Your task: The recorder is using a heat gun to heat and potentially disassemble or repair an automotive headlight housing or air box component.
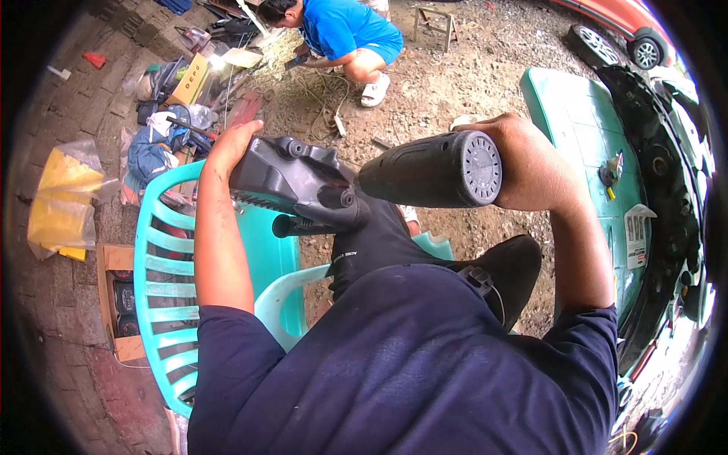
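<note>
Black plastic filled the middle of the view: the left hand (236, 144) was closed over the top edge of a black moulded part (299, 182), thumb and fingers wrapped round it, holding it up in front of the chest above a teal chair (163, 265). The right hand (523, 163) was clenched round the grip of a black power tool (432, 168), whose round vented rear cap faced the camera; its front end pointed left and met the part near a small round boss (the exact contact point was hidden by the tool body). Both forearms rose from dark blue sleeves at the lower edge.

Below the hands, the person's knees in dark trousers (379, 243) showed between the chair and the shirt. To the right lay a teal body panel (584, 129) with a white sticker, and beside it a black vehicle shell (667, 174) curving along the rim.

Further out, gravel ground (470, 68) stretched upward to another person in a blue shirt (341, 26), crouching over cables and tools. A yellow bag (64, 197) and a cardboard box (117, 303) sat on the brick paving at left. A red car (622, 23) stood at the top right.
</note>
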### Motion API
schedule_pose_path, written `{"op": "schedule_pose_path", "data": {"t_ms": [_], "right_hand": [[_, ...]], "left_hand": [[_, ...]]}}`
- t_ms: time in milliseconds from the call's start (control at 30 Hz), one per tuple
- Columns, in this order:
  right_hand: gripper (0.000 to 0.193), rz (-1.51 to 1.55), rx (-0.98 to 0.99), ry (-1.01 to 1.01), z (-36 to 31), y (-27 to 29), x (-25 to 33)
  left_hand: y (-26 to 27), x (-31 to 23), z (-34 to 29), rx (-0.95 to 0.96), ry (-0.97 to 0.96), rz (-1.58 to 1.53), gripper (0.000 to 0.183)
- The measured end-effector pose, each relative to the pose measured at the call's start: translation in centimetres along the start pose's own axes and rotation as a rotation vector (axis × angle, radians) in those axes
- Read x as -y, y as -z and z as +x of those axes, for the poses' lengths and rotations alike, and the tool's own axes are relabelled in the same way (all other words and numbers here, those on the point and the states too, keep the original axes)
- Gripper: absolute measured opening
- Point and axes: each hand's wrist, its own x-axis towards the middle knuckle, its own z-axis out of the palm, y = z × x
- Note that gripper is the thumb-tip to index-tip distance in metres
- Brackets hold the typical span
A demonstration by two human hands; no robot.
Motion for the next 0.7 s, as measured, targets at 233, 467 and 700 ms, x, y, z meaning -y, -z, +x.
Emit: {"op": "schedule_pose_path", "data": {"t_ms": [233,467,700], "right_hand": [[0.042,0.004,-0.004,-0.008,0.0,0.1,0.2],[0.043,0.015,-0.011,0.002,0.0,0.1,0.2],[0.038,0.046,-0.070,0.030,0.1,-0.1,0.0]], "left_hand": [[0.2,-0.2,0.0,0.006,-0.023,0.059,0.072],[0.3,-0.1,0.0,0.001,-0.042,0.087,0.074],[0.0,-1.8,-1.4,-0.002,-0.062,0.119,0.077]]}}
